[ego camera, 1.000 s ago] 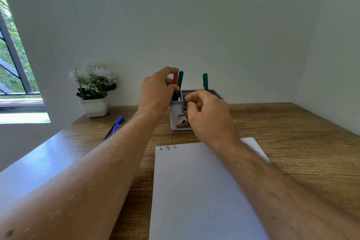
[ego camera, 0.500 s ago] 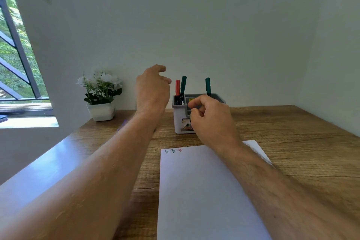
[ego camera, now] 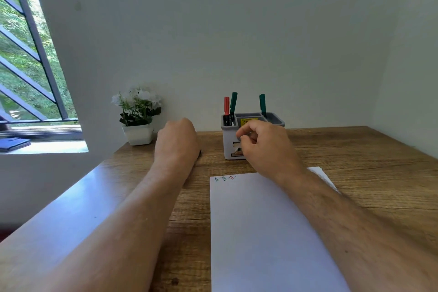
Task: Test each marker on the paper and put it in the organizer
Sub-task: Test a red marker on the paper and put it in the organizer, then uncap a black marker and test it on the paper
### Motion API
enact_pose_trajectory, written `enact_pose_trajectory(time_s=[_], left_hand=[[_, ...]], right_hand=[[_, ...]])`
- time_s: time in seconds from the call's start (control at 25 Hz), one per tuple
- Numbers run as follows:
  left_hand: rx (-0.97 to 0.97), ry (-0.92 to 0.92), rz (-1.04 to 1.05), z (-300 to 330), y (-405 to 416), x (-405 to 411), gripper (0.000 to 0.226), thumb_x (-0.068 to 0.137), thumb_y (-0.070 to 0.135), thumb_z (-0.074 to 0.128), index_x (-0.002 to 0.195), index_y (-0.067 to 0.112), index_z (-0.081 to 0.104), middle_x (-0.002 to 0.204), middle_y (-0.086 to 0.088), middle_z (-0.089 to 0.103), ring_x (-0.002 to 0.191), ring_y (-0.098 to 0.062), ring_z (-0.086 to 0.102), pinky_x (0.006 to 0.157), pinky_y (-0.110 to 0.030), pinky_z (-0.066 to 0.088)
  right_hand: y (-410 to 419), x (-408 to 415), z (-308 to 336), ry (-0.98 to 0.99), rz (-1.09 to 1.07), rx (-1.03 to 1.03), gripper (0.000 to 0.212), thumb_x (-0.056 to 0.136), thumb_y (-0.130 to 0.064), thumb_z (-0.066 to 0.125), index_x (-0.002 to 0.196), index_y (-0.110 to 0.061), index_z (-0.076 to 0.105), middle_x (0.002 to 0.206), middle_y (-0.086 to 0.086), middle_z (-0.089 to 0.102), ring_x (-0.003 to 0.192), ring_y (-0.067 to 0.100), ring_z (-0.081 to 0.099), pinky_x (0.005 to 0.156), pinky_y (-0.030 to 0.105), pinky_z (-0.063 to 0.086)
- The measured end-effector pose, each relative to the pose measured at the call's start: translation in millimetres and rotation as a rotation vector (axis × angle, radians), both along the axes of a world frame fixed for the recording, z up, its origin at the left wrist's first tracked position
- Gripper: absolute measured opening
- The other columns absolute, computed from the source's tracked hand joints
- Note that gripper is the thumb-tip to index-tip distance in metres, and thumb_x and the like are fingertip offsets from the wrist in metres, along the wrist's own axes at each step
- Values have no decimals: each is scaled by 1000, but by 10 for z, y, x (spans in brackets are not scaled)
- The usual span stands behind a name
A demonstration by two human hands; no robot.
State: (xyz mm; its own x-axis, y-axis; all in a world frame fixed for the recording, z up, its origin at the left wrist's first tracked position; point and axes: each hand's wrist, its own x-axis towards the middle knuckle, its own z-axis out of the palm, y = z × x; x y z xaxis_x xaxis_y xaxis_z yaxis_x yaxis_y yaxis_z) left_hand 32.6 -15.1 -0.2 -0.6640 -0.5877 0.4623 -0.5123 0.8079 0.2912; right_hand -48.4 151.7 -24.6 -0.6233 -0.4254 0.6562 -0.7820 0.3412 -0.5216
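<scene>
Markers stand upright in the grey organizer (ego camera: 228,147) at the far side of the wooden desk (ego camera: 355,161): a red marker (ego camera: 226,108) and a green marker (ego camera: 233,105) share its left compartment, touching or nearly so, and a second green marker (ego camera: 262,105) stands alone in the rear right compartment. From the head camera, the only view, the paper (ego camera: 267,232) lies just in front of the organizer, with three small test scribbles (ego camera: 224,178) in its top left corner. The left hand (ego camera: 176,143) rests curled on the desk to the left of the organizer, back uppermost; a dark tip shows at its right edge, so it may be closed on a marker, but I cannot tell what, if anything, it holds. The right hand (ego camera: 265,147) hovers loosely curled in front of the organizer, covering its front face, thumb and forefinger drawn together as if pinching; whether anything is between them cannot be made out. Such markers should be light, rigid and smooth-barrelled, best taken at mid-barrel between thumb and two fingers, the cap pulled straight off. The organizer looks light enough to tip or slide if a marker is pushed in at an angle, and the markers already standing crowd the left compartment. A potted white flower (ego camera: 138,116) sits near the wall left of the left hand, close enough to be brushed by a wide reach. A dark blue object (ego camera: 14,144) lies on the windowsill, well apart.
</scene>
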Motion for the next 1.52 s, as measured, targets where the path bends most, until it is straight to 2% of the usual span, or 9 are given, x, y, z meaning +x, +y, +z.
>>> enact_pose_trajectory(time_s=[0.16, 0.44, 0.6, 0.88, 1.0, 1.12, 1.28, 1.44, 1.52], left_hand=[[3, -120, 25, -78, -101, -56, 20, 81, 22, 78, 98, 14, 73, 91, -12, 68, 84, -32, 67, 72, -39, 59], [-45, -164, 36, -142, -128, -166, 20, 80, 27, 77, 90, 13, 67, 64, -2, 46, 70, -26, 58, 58, -33, 50], [12, -208, 19, -135, -27, -185, 28, 78, 34, 80, 93, 14, 66, 68, -2, 51, 64, -20, 55, 59, -33, 49], [69, -230, -14, -94, 21, -155, 26, 84, 31, 74, 103, 15, 69, 92, -6, 68, 81, -22, 65, 75, -35, 58], [153, -62, -29, -38, 21, -106, 25, 81, 29, 73, 101, 14, 72, 89, -8, 70, 79, -25, 67, 72, -36, 59], [236, 260, -106, 34, 86, -65, 21, 80, 29, 71, 97, 18, 77, 76, 3, 68, 70, -16, 65, 58, -24, 50], [458, 627, -320, 146, 254, -41, 21, 82, 35, 73, 102, 28, 73, 76, 12, 72, 72, -4, 69, 70, -29, 59], [714, 786, -584, 181, 397, -36, 23, 84, 27, 77, 105, 21, 71, 83, 2, 77, 78, -10, 75, 71, -36, 63], [744, 803, -684, 179, 451, -34, 24, 84, 25, 78, 107, 19, 71, 84, 0, 77, 80, -14, 75, 70, -36, 63]], right_hand=[[4, -9, 13, 7, 2, 11, 17, 92, -19, 57, 87, -34, 62, 74, -23, 57, 67, -6, 59, 49, 4, 44], [-37, -20, -31, 19, 15, 46, 15, 92, -18, 56, 91, -30, 66, 78, -16, 62, 72, -3, 61, 54, 8, 44], [-29, -35, -34, 2, 6, 48, 14, 92, -18, 57, 92, -29, 67, 83, -12, 65, 73, 0, 61, 56, 11, 46], [-18, -24, -35, 9, -8, 40, 13, 94, -19, 58, 93, -29, 66, 86, -10, 65, 80, 4, 65, 60, 11, 51], [-17, -32, -34, 3, -15, 37, 12, 94, -20, 58, 95, -29, 66, 91, -8, 67, 83, 6, 64, 63, 11, 51], [-7, -31, -32, 5, -11, 16, 11, 94, -20, 59, 98, -28, 66, 96, -6, 69, 86, 6, 64, 60, 7, 48], [9, 15, 21, 11, 12, -83, 16, 96, -30, 58, 110, -26, 63, 85, -13, 67, 84, 6, 68, 61, 15, 56], [41, 91, 97, 69, 58, -178, 41, 91, -53, 56, 123, -28, 58, 77, -16, 64, 71, -3, 64, 60, 14, 55], [48, 111, 117, 76, 75, -180, 52, 88, -58, 56, 131, -27, 53, 81, -16, 64, 70, -1, 64, 62, 15, 55]])
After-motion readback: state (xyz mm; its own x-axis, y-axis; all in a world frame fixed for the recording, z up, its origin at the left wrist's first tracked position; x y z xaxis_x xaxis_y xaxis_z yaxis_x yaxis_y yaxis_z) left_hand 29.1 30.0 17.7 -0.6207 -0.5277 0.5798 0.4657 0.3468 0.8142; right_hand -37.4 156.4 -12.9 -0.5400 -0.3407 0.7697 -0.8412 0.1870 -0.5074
